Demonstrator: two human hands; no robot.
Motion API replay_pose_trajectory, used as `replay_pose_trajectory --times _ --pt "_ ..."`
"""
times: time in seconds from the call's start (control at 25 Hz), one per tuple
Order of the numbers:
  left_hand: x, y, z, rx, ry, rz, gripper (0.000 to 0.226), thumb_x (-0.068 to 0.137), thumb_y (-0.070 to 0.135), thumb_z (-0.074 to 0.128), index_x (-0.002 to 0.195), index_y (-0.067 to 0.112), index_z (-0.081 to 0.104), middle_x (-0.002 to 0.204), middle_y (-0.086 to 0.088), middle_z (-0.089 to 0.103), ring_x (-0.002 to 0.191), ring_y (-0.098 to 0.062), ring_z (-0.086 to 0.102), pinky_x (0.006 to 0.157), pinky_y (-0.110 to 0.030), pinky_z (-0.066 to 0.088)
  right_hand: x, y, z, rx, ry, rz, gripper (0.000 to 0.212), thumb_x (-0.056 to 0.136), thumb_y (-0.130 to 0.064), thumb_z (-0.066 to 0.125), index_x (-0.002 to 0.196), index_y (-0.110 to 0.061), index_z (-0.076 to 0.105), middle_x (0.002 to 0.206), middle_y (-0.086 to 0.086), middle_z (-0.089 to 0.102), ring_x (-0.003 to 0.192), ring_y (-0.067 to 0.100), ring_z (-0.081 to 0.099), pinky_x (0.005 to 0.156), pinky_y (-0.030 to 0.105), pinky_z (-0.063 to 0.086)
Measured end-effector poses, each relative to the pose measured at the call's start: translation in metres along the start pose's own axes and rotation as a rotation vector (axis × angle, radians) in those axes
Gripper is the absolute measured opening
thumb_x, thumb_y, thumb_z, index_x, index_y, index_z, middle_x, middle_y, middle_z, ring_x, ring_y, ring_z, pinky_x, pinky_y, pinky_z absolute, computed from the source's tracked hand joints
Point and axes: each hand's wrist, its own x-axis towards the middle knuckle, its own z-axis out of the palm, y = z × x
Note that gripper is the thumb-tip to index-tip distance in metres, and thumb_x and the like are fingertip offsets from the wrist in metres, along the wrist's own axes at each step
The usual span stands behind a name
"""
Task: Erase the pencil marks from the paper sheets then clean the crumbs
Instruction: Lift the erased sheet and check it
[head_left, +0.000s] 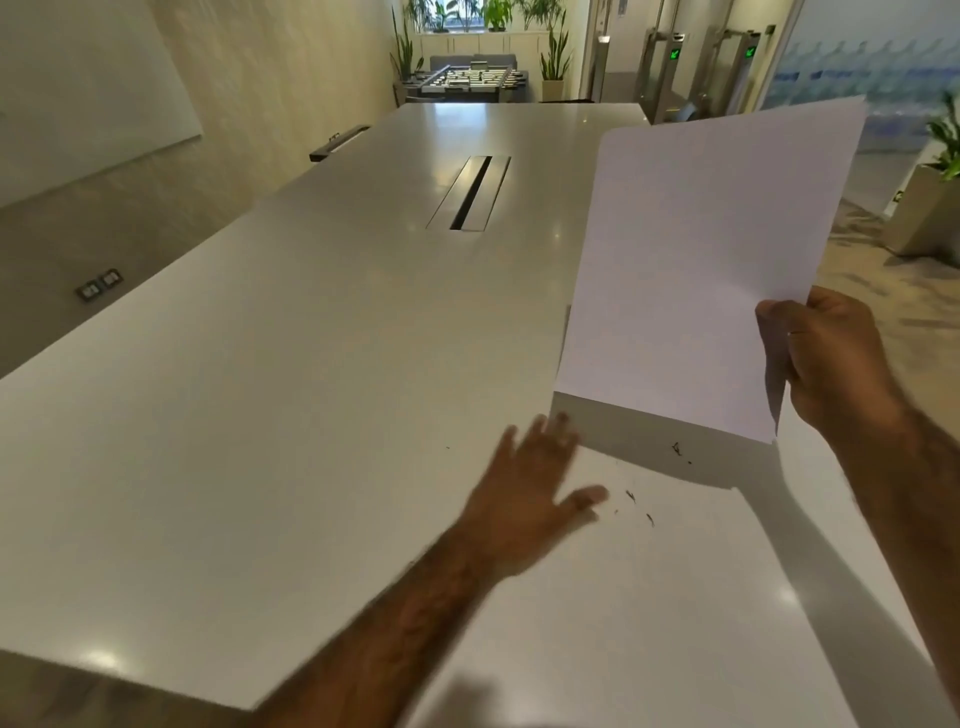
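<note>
one paper sheet (675, 623) lies flat on the white counter (260, 389), nearest of all. the left grip (530, 499), blurred, is released with fingers spread at that sheet's far left corner; whether it touches i cannot tell. dark eraser crumbs (630, 496) lie scattered on the sheet just beside its thumb. to the right, the right grip (831, 358) pinches a raised sheet (701, 260) by its edge, tilted above the counter. farther off, a cable slot (470, 192) is set into the counter, and a foosball table (470, 80) stands across the room.
</note>
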Motion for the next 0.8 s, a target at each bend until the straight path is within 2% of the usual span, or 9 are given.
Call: replay_pose_trajectory --times 0.08,0.16,0.2,0.28,0.44,0.56,0.6,0.72,0.8 --pt "-0.015 -0.069 -0.025 0.202 0.174 -0.328 0.094 0.098 0.075 0.015 0.163 0.008 0.027 0.171 -0.016 0.016 0.159 -0.035 0.016 0.126 -0.054 0.006 -0.001 -0.004 0.001 0.018 0.007 -0.009 0.018 0.081 -0.014 0.064 0.08 -0.024 0.079 0.081 -0.012 0.078 0.069 0.005 0.073 0.06 0.02 0.055" --pt "-0.024 -0.122 -0.056 0.212 0.085 -0.75 0.103 0.098 0.078 0.003 0.161 -0.001 0.026 0.167 -0.029 0.02 0.155 -0.045 0.02 0.126 -0.058 0.011 -0.005 -0.004 0.001 0.027 0.024 -0.016 0.019 0.084 -0.009 0.062 0.082 -0.021 0.076 0.078 -0.015 0.077 0.065 0.003 0.073 0.057 0.016 0.054" --pt "-0.021 -0.126 -0.061 0.169 -0.005 -0.84 0.108 0.094 0.079 -0.003 0.162 -0.001 0.021 0.168 -0.03 0.016 0.156 -0.045 0.017 0.126 -0.058 0.012 -0.006 -0.003 0.001 0.025 0.033 -0.014 0.018 0.085 -0.007 0.061 0.084 -0.02 0.074 0.076 -0.015 0.077 0.063 0.003 0.072 0.056 0.016 0.054" --pt "-0.003 -0.091 -0.042 0.155 -0.038 -0.736 0.112 0.086 0.081 -0.008 0.165 0.004 0.011 0.171 -0.025 0.008 0.158 -0.042 0.009 0.127 -0.056 0.007 -0.005 -0.004 0.003 0.027 0.042 -0.015 0.018 0.086 -0.005 0.06 0.085 -0.018 0.073 0.075 -0.013 0.076 0.062 0.005 0.071 0.058 0.019 0.054" --pt "0.023 0.025 0.012 -0.006 -0.075 -0.251 0.114 0.083 0.087 -0.018 0.166 0.01 0.0 0.172 -0.015 -0.011 0.16 -0.034 -0.01 0.127 -0.052 -0.012 0.001 -0.013 0.016 0.028 0.042 -0.022 0.023 0.09 -0.004 0.06 0.087 -0.024 0.07 0.081 -0.019 0.074 0.063 -0.001 0.071 0.057 0.012 0.053" --pt "0.031 0.068 0.019 -0.087 -0.197 0.101 0.099 0.094 0.085 -0.001 0.165 0.016 -0.005 0.17 -0.001 -0.018 0.157 -0.019 -0.022 0.127 -0.051 -0.011 0.009 -0.017 0.023 0.014 0.049 -0.043 0.021 0.092 -0.004 0.059 0.093 -0.023 0.069 0.095 -0.011 0.072 0.079 0.009 0.072 0.07 0.018 0.056" --pt "0.037 0.057 0.014 -0.085 -0.136 0.136 0.093 0.098 0.081 0.006 0.166 0.017 -0.002 0.171 0.001 -0.014 0.158 -0.018 -0.018 0.128 -0.051 -0.007 0.013 -0.019 0.024 0.017 0.05 -0.043 0.021 0.093 -0.004 0.059 0.094 -0.023 0.069 0.098 -0.009 0.072 0.086 0.014 0.071 0.076 0.022 0.056" --pt "0.059 -0.036 -0.014 0.164 0.174 -0.231 0.088 0.104 0.068 0.025 0.164 0.003 0.019 0.172 -0.017 0.011 0.16 -0.035 0.009 0.128 -0.053 0.0 0.017 -0.018 0.015 0.029 0.055 -0.039 0.024 0.092 -0.002 0.058 0.099 -0.021 0.07 0.105 -0.002 0.075 0.089 0.021 0.072 0.083 0.03 0.059" --pt "0.069 -0.109 -0.042 0.19 0.104 -0.59 0.097 0.099 0.07 0.016 0.159 -0.005 0.026 0.168 -0.028 0.02 0.156 -0.043 0.018 0.127 -0.057 0.007 0.017 -0.014 0.004 0.031 0.079 -0.03 0.025 0.089 -0.003 0.058 0.103 -0.017 0.073 0.107 0.006 0.077 0.093 0.028 0.074 0.089 0.037 0.061"
